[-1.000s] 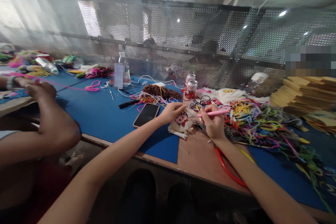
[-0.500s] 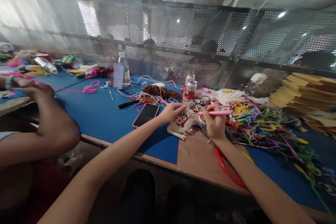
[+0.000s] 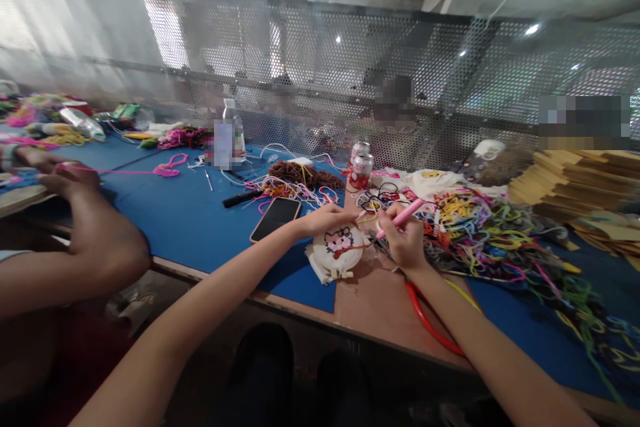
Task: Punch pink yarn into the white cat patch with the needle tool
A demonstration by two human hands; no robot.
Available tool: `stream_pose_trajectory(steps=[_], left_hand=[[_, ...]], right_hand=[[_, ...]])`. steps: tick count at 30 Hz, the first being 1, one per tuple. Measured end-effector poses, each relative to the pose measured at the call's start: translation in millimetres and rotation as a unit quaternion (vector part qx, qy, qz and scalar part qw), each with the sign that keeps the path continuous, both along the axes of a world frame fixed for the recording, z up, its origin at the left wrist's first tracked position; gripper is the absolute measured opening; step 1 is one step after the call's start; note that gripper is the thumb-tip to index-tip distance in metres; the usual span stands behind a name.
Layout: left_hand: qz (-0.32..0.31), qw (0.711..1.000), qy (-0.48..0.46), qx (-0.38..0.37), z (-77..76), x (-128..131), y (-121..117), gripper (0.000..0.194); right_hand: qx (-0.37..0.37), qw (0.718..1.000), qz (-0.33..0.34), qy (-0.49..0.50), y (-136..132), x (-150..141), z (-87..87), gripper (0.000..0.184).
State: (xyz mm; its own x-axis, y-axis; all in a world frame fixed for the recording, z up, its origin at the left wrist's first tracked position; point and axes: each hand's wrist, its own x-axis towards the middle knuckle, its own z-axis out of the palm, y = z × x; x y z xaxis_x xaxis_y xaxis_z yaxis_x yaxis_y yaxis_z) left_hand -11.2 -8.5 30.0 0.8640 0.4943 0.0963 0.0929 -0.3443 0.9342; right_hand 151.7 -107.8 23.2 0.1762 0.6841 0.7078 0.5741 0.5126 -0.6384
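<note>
Head view, left hand [image 3: 330, 217] pinching embroidered cloth [image 3: 339, 252], now lower, right hand [image 3: 406, 240] grasping pink tool [image 3: 407, 213], tilted more steeply.

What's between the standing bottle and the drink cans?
Between the standing bottle and the drink cans lies a heap of brown yarn, with loose cords around it, as the head view shows.

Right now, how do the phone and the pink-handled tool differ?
The phone lies flat on the blue tabletop, while the pink-handled tool is tilted in the right hand. The phone is a broad rectangle with a dark screen; the pink-handled tool is slim and rod-like. Both are longer than wide.
</note>
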Motion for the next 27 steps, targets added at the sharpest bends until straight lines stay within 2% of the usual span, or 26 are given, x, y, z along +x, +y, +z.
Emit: stream_pose_trajectory(steps=[5, 12, 17, 21, 25, 27], left_hand=[[-0.053, 0.998, -0.023, -0.010, 9.0, -2.7, -2.9, 0.033], [-0.088, 0.994, 0.001, 0.064, 10.7, -4.1, -1.7, 0.034], [-0.088, 0.993, -0.003, 0.075, 9.6, -3.4, -1.2, 0.034], [-0.079, 0.995, -0.007, 0.052, 8.4, -1.9, -0.2, 0.031], [-0.042, 0.999, 0.008, 0.012, 2.3, 0.9, 3.2, 0.022], [-0.016, 1.000, 0.016, 0.019, -2.7, 2.6, 5.5, 0.020]], right_hand=[[-0.007, 1.000, 0.002, 0.004, 0.2, 0.3, -1.1, 0.029], [-0.020, 0.999, 0.020, -0.024, -2.7, -3.6, 1.9, 0.031], [-0.037, 0.997, 0.042, -0.057, -3.5, -3.4, 1.1, 0.028], [-0.048, 0.995, 0.055, -0.067, -2.8, -1.9, -0.9, 0.026], [-0.050, 0.996, 0.035, -0.066, -2.0, -2.4, -0.7, 0.028], [-0.062, 0.996, 0.022, -0.067, -0.8, -3.0, -0.3, 0.029]])
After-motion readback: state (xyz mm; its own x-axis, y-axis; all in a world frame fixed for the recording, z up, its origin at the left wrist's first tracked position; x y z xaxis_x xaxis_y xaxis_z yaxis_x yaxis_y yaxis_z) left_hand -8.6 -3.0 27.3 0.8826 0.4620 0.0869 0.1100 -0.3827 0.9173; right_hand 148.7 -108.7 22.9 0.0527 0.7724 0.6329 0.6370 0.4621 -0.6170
